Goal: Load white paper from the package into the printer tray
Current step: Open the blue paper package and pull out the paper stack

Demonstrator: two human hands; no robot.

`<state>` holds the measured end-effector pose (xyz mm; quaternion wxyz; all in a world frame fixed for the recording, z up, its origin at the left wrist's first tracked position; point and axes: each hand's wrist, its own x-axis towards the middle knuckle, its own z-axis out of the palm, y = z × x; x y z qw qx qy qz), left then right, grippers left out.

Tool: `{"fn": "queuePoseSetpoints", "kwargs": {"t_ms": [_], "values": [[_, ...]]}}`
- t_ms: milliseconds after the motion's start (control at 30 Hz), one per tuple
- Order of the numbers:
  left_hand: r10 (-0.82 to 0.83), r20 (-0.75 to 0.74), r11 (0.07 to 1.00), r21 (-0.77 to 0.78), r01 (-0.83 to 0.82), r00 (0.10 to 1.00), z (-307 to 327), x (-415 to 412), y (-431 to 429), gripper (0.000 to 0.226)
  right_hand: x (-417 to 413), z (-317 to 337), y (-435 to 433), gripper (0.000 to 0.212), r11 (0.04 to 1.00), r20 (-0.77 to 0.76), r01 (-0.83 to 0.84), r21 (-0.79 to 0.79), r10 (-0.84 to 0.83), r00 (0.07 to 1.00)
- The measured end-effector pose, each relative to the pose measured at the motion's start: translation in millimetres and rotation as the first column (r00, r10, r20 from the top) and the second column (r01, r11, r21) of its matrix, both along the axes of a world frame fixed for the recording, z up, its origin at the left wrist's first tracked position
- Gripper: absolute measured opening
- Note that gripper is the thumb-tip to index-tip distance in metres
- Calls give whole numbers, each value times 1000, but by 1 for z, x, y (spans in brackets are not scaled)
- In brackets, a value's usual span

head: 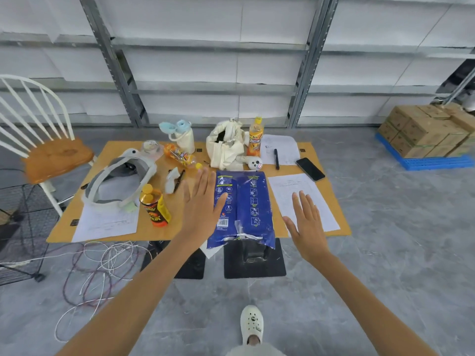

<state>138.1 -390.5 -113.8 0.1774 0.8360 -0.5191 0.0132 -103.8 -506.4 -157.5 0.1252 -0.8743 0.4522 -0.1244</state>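
Observation:
A blue paper package (244,209) lies lengthwise on the low wooden table (159,231), its torn near end hanging over the front edge. My left hand (203,204) is spread flat with fingers apart, just left of the package and overlapping its left edge. My right hand (305,222) is also flat and spread, to the right of the package, over a printed sheet (288,187). Neither hand holds anything. No printer or tray can be made out; a black object (254,258) sits on the floor below the package's end.
The table carries a headset (118,183), orange bottles (155,206), a cloth bag (226,147), a black phone (310,169), a pen and loose sheets. A white chair (38,140) stands at left, tangled cables (97,265) on the floor, cardboard boxes (426,132) at right.

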Motion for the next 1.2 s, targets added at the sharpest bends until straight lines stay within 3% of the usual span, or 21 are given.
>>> {"fn": "queuePoseSetpoints", "kwargs": {"t_ms": [367,500,600,633,733,767,800,900,933,1067,1200], "values": [[74,-79,991,116,-65,994,-59,2,-73,65,18,-31,-84,75,974,-68,-98,202,114,991],[88,-90,963,262,-62,992,-86,13,-84,65,34,-55,-94,90,945,-127,-152,289,195,973],[34,-92,910,415,7,995,-107,19,-92,59,45,-78,-99,80,931,-257,-148,335,241,936],[22,-111,894,447,30,994,-114,21,-94,55,48,-84,-100,83,926,-297,-154,345,264,918],[32,-252,871,482,97,967,-133,21,-99,45,57,-99,-101,128,901,-416,-200,386,363,834],[49,-309,865,489,114,950,-138,19,-100,43,58,-103,-102,131,891,-437,-205,404,385,813],[73,-366,858,498,129,928,-143,17,-101,39,60,-105,-102,126,881,-447,-198,430,398,801],[119,-495,854,493,165,861,-157,10,-104,28,66,-114,-97,73,845,-459,-154,512,420,782],[125,-506,861,483,160,853,-161,9,-105,23,67,-117,-94,65,834,-460,-142,533,426,779],[194,-477,899,435,39,857,-167,5,-109,9,69,-120,-86,66,805,-474,-108,583,446,759],[190,-431,909,417,8,882,-166,0,-107,12,70,-120,-85,65,810,-497,-104,577,450,742]]}}
